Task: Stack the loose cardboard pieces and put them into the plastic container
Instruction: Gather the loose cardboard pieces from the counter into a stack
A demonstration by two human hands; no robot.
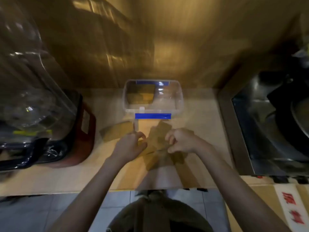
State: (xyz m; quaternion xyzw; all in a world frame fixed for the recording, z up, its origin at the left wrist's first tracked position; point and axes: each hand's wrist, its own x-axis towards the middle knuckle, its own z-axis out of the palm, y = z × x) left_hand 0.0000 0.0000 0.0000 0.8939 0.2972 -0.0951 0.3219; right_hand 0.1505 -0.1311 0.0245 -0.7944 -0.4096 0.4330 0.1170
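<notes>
Cardboard [140, 96] inside plastic container [178, 97]

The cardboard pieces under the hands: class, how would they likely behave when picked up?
The cardboard pieces look thin and flat, so probably light and fairly stiff. Lying loosely overlapped, they may slide apart unless the left hand and right hand square them first.

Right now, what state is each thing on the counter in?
plastic container: open, some cardboard inside at its left
cardboard pieces: loose, overlapping between the hands
separate cardboard piece: flat, left of the pile
left hand: curled on the pile
right hand: curled on the pile
</notes>
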